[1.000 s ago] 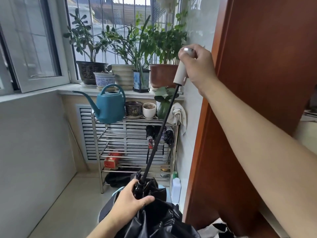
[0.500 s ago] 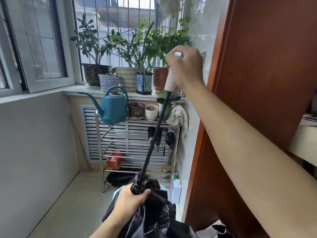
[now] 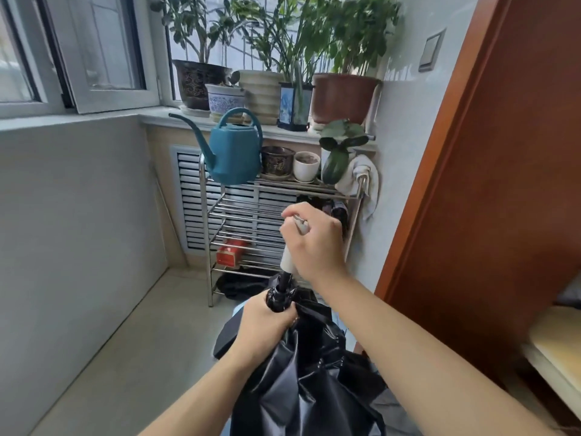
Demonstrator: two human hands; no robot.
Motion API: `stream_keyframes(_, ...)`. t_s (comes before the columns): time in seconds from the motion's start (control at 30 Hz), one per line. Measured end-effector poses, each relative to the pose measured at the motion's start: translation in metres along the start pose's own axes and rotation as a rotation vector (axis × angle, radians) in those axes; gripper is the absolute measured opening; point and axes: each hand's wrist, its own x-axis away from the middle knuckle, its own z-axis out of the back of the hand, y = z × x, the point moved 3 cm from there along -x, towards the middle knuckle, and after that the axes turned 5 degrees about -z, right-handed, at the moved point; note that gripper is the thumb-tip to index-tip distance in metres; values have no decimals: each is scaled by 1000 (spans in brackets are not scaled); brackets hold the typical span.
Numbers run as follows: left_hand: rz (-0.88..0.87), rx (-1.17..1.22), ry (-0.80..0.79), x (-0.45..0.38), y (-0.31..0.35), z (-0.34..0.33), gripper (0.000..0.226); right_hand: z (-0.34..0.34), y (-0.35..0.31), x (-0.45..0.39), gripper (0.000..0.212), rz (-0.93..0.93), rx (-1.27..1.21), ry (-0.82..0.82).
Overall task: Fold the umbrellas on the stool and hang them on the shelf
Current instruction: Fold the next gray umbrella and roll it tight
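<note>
While gripped at both ends, umbrella (image 3: pixel 301 372): black canopy bunched and slack, hanging below the left hand; shaft collapsed short between the two hands.
Right hand (image 3: pixel 314 243): fingers curled tight round the cream handle (image 3: pixel 286 261); silver handle end showing at the thumb side.
Left hand (image 3: pixel 264 325): closed round the black runner and canopy neck, just below the right hand, apart from it.
Stool (image 3: pixel 242 309): pale blue edge only, beneath the left hand; mostly covered by dark fabric.
Shelf (image 3: pixel 239 215): steel wire rack beyond the right hand, against the wall.
Shelf, top tier: teal watering can (image 3: pixel 234 152), contents not visible; dark patterned bowl (image 3: pixel 276 160), contents unclear; small white pot (image 3: pixel 306 165) holding soil; green vase (image 3: pixel 334 163) holding broad leaves.
Shelf, right rail: pale cloth (image 3: pixel 361 180) draped over the corner; folded dark umbrellas (image 3: pixel 339 210) hanging just behind the right hand, partly hidden.
Shelf, lower tiers: red box (image 3: pixel 231 253) left of the right hand; dark bundle on the bottom tier.
Windowsill above the right hand: dark patterned pot (image 3: pixel 198 80), blue-and-white pot (image 3: pixel 224 99), ribbed cream pot (image 3: pixel 261 92), blue square pot (image 3: pixel 295 105), terracotta pot (image 3: pixel 342 96); each holding a green plant.
</note>
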Motion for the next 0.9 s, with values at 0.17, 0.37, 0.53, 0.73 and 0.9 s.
stream_keyframes(0.17, -21, 20, -8, -3, -6, -3, 28, -11, 21, 31, 16, 7, -20, 1)
stream_keyframes(0.37, -15, -2, -18, -1, -14, -11, 30, -6, 34, 42, 12, -2, 28, 26)
stream_keyframes(0.53, 11, -76, -58, -1, -10, -10, 27, 12, 33, 42, 12, -54, 118, -105)
stream_keyframes(0.73, -114, -332, -141, -9, 55, -17, 27, 69, 23, 8, 24, -268, 264, -215)
stream_keyframes(0.9, -365, -434, -289, -35, 197, 11, 47, 124, 12, -57, 15, -447, -136, 17)
